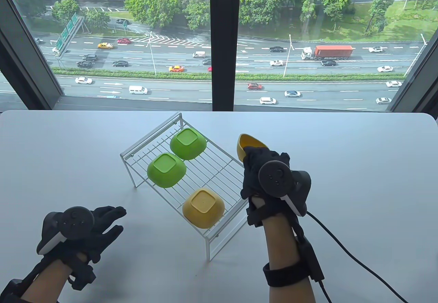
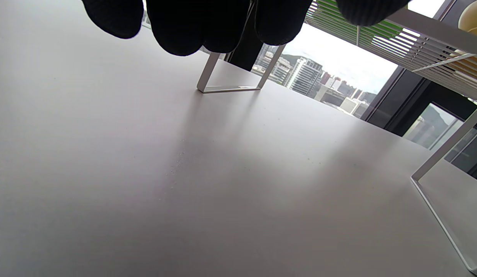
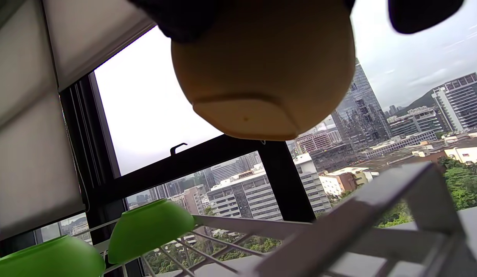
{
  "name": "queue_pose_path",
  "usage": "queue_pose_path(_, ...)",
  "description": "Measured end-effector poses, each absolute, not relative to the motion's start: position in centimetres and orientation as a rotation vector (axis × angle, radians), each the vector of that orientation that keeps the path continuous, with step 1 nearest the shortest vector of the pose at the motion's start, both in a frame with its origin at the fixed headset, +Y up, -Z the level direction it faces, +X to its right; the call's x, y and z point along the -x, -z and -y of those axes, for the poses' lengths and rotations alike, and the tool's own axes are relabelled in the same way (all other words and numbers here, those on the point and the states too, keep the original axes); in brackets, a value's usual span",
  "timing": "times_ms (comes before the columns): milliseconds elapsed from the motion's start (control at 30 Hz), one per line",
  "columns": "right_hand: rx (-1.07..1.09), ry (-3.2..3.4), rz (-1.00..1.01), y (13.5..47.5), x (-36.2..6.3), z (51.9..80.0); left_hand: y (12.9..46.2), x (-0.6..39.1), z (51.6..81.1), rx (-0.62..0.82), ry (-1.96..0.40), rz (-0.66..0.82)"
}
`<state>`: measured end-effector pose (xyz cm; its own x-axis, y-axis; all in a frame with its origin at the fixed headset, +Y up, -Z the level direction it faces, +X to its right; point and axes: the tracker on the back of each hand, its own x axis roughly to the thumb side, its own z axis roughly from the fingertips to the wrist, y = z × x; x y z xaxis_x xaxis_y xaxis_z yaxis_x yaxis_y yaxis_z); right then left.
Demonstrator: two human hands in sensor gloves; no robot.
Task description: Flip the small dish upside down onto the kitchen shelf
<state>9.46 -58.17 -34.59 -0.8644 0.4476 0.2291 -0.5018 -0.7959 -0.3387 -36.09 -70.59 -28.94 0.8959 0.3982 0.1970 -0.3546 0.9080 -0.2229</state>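
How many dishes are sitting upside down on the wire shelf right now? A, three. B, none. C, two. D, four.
A: the table view shows two green dishes and one yellow dish bottom-up on the shelf, while the right hand holds a fourth dish off to the shelf's side.

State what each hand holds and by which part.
The right hand grips a yellow dish by its side wall and rim. The left hand holds nothing.
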Motion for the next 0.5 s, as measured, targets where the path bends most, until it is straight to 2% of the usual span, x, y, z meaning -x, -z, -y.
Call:
queue_pose_path(233,-0.284,-2.564,0.481,34.9,-7.9,58.0,29.0,36.0,70.6,0.188,-0.394,0.251)
queue_pose_path(500,-0.287,-2.553,0.385,35.5,-7.3,58.7,29.0,36.0,70.6,0.189,-0.398,0.257)
